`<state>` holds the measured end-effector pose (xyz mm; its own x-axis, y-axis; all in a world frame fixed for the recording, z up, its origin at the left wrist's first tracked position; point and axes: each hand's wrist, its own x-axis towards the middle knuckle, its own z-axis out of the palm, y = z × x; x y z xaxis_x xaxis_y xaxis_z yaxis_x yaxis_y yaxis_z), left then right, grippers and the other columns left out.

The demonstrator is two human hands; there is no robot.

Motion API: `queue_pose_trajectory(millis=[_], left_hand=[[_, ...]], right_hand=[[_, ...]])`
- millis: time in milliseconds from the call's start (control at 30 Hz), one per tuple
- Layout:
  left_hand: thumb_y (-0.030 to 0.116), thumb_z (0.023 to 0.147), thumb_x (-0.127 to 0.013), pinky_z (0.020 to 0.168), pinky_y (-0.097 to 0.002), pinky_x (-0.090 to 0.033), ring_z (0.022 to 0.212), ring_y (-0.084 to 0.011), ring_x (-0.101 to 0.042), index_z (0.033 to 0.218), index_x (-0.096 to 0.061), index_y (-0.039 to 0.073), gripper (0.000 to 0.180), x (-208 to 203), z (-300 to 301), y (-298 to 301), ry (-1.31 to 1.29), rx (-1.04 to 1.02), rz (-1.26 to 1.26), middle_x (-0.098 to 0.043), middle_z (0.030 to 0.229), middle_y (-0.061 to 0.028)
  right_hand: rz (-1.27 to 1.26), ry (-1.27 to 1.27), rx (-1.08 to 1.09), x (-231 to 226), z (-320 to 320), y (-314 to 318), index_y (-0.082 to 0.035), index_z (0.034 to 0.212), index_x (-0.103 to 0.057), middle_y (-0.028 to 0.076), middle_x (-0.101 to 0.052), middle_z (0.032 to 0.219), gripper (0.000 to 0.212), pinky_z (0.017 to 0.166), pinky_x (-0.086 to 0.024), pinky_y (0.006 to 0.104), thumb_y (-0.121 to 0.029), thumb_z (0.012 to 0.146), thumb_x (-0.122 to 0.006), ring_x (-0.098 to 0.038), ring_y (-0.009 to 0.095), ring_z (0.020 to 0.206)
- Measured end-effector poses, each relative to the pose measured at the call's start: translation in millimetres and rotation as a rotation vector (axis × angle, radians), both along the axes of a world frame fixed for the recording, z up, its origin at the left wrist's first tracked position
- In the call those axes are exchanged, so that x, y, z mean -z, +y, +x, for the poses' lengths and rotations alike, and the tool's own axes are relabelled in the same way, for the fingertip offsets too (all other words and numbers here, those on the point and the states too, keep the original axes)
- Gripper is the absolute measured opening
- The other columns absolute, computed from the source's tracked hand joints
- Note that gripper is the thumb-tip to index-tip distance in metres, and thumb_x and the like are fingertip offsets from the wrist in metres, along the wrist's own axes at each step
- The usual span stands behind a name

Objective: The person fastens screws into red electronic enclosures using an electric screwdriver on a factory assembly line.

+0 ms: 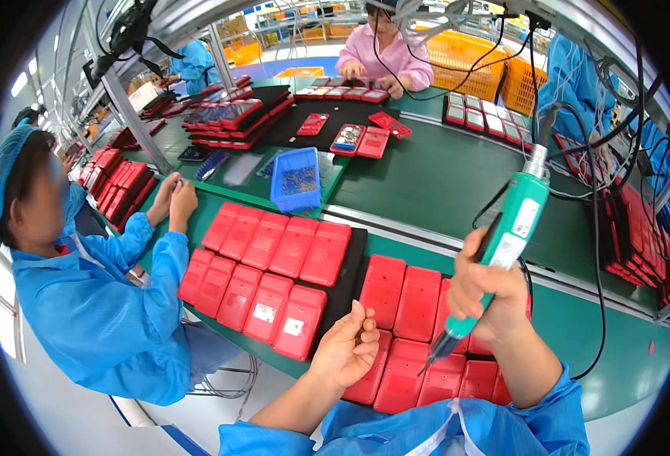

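Note:
My right hand grips a green electric screwdriver, tilted so its dark tip points down and left over the red cases. A cable runs from its upper end. My left hand is closed in a pinch just left of that tip; whatever its fingers hold, if anything, is too small to make out. Under both hands lie rows of flat red plastic cases with small holes, partly hidden by my hands and the screwdriver. To the left, a second batch of red cases rests on a black tray.
A blue bin of small screws stands beyond the left batch. At left, a co-worker in blue holds something small. Opposite, a person in pink handles cases. Stacked red cases and hanging black cables flank the bench.

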<state>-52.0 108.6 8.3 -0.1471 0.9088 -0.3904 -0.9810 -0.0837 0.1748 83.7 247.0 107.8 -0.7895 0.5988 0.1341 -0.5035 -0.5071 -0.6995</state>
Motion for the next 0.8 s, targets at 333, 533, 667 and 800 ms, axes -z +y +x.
queue_pose_trajectory(millis=[333, 533, 667, 800], left_hand=[[0.015, 0.087, -0.046, 0.041, -0.0136, -0.031, 0.062, -0.008, -0.046, 0.098, -0.052, 0.001, 0.019, -5.9, -11.4, 7.1, 0.197, -0.064, -0.129, -0.052, 0.081, -0.0046], [0.02, 0.086, -0.047, 0.042, -0.0166, -0.032, 0.056, -0.0094, -0.043, 0.088, -0.054, 0.002, 0.019, 3.1, -14.3, 10.0, 0.165, 0.002, -0.063, -0.052, 0.068, -0.0057], [0.025, 0.086, -0.047, 0.043, -0.0175, -0.03, 0.05, -0.0089, -0.038, 0.082, -0.056, 0.004, 0.023, 1.5, -12.8, 22.9, 0.179, 0.03, -0.078, -0.051, 0.061, -0.0052], [0.024, 0.086, -0.045, 0.043, -0.0166, -0.029, 0.051, -0.0077, -0.037, 0.091, -0.056, 0.002, 0.025, -4.3, -10.9, 36.0, 0.16, 0.05, -0.006, -0.051, 0.069, -0.0039]], right_hand=[[0.195, 0.009, -0.024, -11.6, -23.6, 6.6, 0.001, 0.091, -0.042, 0.007, -0.046, 0.055, 0.027, 0.038, -0.039, 0.0274, 0.005, 0.069, -0.056, -0.044, 0.013, 0.038], [0.521, 0.158, 0.074, -9.6, -17.4, 6.2, -0.006, 0.094, -0.039, 0.008, -0.049, 0.058, 0.034, 0.045, -0.041, 0.0323, 0.005, 0.069, -0.059, -0.048, 0.017, 0.047], [0.634, 0.329, 0.29, -5.4, -31.5, 1.2, -0.009, 0.086, -0.037, 0.002, -0.047, 0.051, 0.029, 0.031, -0.037, 0.0233, -0.009, 0.073, -0.062, -0.041, 0.011, 0.031], [0.679, 0.409, 0.479, -7.7, -34.9, 0.7, -0.008, 0.085, -0.036, 0.002, -0.046, 0.052, 0.028, 0.031, -0.035, 0.0201, -0.007, 0.074, -0.062, -0.04, 0.009, 0.031]])
